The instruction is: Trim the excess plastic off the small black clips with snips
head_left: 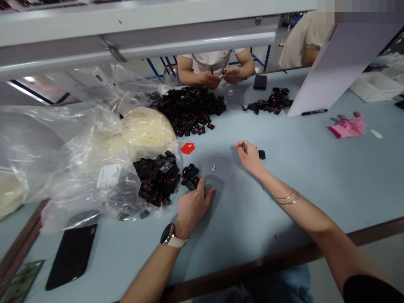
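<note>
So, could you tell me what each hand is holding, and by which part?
The right hand pinches a small dark piece at its fingertips; which part cannot be told. The left hand holds nothing, touching the loose black parts.

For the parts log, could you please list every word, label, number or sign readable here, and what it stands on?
Nothing can be read.
White label on the plastic bag: print too blurred.
Black parts by the left hand: red marks, too small.
Red sticker on the table: no legible text.
Watch: face unreadable.
</note>
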`<state>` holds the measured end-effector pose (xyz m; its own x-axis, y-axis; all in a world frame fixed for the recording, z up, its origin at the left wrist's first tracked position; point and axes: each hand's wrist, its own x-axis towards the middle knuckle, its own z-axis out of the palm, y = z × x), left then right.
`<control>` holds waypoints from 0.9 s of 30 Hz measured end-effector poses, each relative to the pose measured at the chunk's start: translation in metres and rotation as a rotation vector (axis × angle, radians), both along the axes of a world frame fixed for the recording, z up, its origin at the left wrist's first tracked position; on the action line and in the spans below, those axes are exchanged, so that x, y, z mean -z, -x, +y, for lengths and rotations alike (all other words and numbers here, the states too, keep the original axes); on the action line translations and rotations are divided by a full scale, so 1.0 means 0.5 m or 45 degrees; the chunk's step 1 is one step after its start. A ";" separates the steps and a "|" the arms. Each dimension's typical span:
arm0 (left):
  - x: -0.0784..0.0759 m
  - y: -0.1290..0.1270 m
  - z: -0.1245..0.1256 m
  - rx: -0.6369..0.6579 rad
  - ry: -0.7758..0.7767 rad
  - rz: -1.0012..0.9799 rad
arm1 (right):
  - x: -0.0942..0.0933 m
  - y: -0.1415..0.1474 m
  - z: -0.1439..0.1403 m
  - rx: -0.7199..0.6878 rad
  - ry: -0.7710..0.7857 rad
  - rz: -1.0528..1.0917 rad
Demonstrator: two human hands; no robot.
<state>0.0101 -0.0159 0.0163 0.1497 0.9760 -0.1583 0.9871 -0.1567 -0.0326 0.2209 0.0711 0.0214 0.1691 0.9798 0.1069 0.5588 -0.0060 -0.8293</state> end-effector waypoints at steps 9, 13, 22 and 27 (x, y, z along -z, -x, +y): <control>0.019 0.010 0.004 0.103 -0.067 -0.040 | -0.042 -0.107 0.020 -0.064 0.413 -1.020; 0.023 0.012 0.006 0.113 -0.077 -0.060 | -0.035 -0.074 0.014 -0.240 0.346 -0.934; 0.038 0.020 0.006 0.241 -0.104 -0.199 | 0.014 0.074 -0.074 -0.992 0.019 -0.640; 0.044 0.020 0.009 0.267 -0.118 -0.271 | 0.024 0.066 -0.074 -0.997 0.034 -0.539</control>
<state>-0.0001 -0.0115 -0.0057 0.3699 0.9290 -0.0135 0.9196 -0.3640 0.1477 0.1879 0.0341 0.0092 -0.5984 0.8010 -0.0160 0.6705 0.4897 -0.5573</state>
